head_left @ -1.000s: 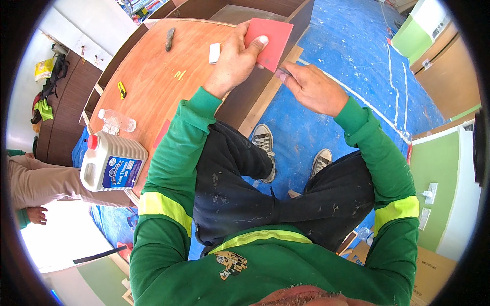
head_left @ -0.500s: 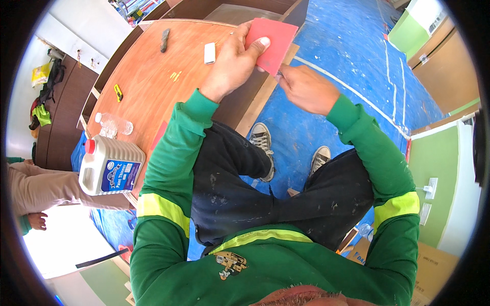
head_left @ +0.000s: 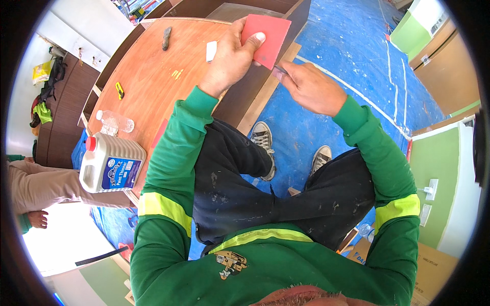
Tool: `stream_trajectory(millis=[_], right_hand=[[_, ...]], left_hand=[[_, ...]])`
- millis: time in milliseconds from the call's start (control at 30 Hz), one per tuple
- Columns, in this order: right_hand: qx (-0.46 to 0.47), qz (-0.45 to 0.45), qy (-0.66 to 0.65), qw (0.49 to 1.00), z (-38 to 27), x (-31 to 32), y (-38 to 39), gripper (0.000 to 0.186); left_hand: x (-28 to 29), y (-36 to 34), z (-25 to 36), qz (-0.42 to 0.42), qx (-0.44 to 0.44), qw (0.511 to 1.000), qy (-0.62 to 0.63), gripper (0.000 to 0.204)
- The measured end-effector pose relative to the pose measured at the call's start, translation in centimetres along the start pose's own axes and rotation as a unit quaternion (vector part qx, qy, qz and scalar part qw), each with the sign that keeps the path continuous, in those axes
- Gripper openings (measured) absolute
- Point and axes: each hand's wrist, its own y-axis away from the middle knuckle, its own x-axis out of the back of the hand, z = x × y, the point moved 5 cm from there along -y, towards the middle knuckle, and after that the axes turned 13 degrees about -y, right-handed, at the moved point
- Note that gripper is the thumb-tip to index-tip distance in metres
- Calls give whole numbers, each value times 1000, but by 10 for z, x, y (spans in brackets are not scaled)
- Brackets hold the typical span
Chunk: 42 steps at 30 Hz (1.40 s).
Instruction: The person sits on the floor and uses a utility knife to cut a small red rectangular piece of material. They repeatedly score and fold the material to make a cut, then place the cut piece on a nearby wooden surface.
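Observation:
A stiff red square sheet (head_left: 266, 40) is tilted up over the table's right edge. My left hand (head_left: 229, 58) is closed on it, thumb across its face and fingers behind. Just below the sheet's lower corner, my right hand (head_left: 316, 89) pinches a small dark, thin piece (head_left: 279, 69); its kind is too small to make out. Its tip lies close to the sheet's lower edge, and I cannot tell whether they touch. On the orange-brown wooden table (head_left: 153, 71), a white block (head_left: 211, 51) lies beside my left wrist.
Left on the table are a yellow cutter knife (head_left: 119, 91), a dark slim tool (head_left: 166, 39), a clear plastic bottle (head_left: 116, 121) and a red-capped paint thinner jug (head_left: 113, 163). Another person's leg (head_left: 61, 186) shows beyond the jug. Blue sheeting (head_left: 342, 56) covers the floor.
My right hand has drawn slightly down and right from the sheet's corner, exposing more of the dark piece. The sheet has shifted a little left in my left hand's grip.

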Motion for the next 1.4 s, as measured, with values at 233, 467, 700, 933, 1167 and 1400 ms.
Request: stream_trajectory(millis=[233, 467, 700, 933, 1167, 1400], right_hand=[[-6, 13, 10, 1000, 20, -10, -4, 35], [-41, 98, -98, 990, 49, 7, -14, 37], [-11, 186, -229, 955, 50, 37, -21, 31], [-24, 200, -381, 902, 45, 48, -19, 25], [-55, 169, -420, 890, 48, 48, -21, 20], [6, 214, -191, 958, 76, 46, -34, 24]], left_hand=[[-6, 3, 5, -26, 34, 999, 18, 49], [0, 4, 11, -4, 13, 1000, -2, 43], [-2, 7, 14, 0, -17, 999, -50, 44], [-10, 9, 5, -34, 4, 999, -23, 53], [-16, 13, 8, -68, 38, 997, -28, 55], [-12, 4, -2, -83, -18, 988, -129, 46]])
